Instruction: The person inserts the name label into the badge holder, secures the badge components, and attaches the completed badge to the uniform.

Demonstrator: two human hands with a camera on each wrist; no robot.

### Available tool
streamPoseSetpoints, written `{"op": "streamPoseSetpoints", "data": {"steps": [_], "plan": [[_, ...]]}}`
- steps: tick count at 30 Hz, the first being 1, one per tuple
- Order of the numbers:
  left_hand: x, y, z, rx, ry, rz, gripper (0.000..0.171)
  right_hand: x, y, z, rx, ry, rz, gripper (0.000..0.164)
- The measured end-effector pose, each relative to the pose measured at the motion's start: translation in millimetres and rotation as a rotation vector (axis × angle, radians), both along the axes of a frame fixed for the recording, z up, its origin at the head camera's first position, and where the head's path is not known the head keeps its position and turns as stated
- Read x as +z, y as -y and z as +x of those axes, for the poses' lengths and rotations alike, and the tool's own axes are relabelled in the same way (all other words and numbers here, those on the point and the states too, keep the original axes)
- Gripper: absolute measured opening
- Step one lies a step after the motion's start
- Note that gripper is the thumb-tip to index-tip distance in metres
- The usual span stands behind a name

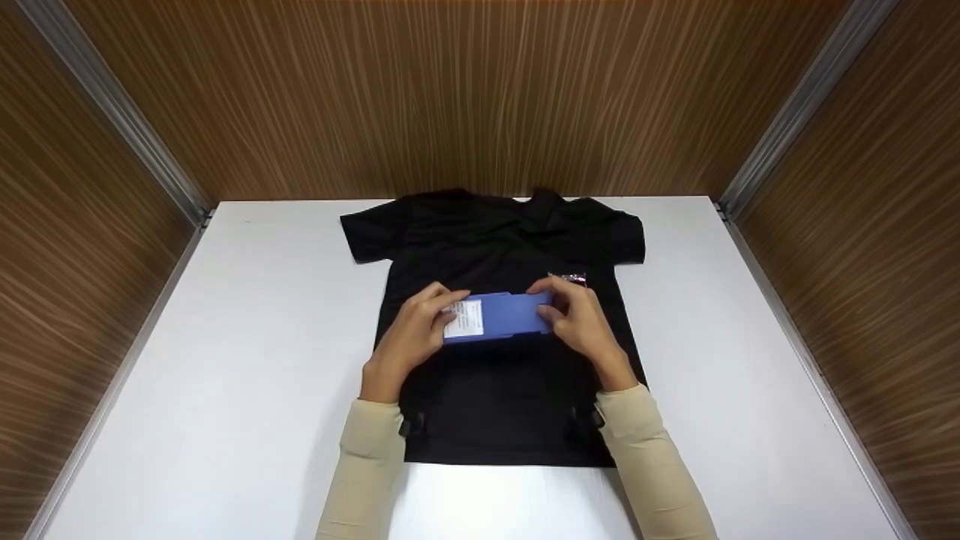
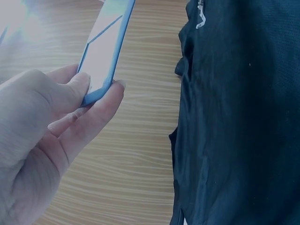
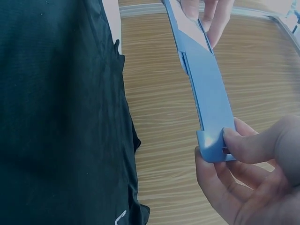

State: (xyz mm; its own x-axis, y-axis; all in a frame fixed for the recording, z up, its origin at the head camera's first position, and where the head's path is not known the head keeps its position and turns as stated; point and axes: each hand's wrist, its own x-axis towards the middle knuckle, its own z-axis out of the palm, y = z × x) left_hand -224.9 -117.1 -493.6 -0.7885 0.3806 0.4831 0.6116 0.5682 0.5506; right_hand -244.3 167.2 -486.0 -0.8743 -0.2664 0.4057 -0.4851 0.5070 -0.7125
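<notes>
A flat blue plastic case with a white printed label is held level over a black T-shirt. My left hand pinches its labelled end, thumb on top and fingers beneath, as the left wrist view shows on the case. At the opposite end my right hand grips the case between thumb and fingers. In the right wrist view the case looks drawn out lengthwise, with a stepped edge partway along and a small notch near the right thumb.
Spread on a white table, the T-shirt has its collar toward the back wall. A small shiny packet lies on the shirt just behind my right hand. Wood-grain panels stand at both sides.
</notes>
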Motion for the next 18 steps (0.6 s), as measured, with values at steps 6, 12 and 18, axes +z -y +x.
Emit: {"op": "streamPoseSetpoints", "data": {"steps": [6,12,18], "plan": [[-0.3,-4.4,0.5,-0.019,-0.010,0.000,0.033,-0.8,5.0,2.3,0.047,0.021,0.006,0.029],[0.9,-6.9,0.3,-0.032,0.009,0.015,0.033,0.1,4.8,2.6,0.046,0.064,-0.026,0.031],[1.2,-3.3,-0.6,-0.018,0.023,0.040,0.033,2.5,3.8,1.4,0.006,0.120,-0.090,0.027]]}}
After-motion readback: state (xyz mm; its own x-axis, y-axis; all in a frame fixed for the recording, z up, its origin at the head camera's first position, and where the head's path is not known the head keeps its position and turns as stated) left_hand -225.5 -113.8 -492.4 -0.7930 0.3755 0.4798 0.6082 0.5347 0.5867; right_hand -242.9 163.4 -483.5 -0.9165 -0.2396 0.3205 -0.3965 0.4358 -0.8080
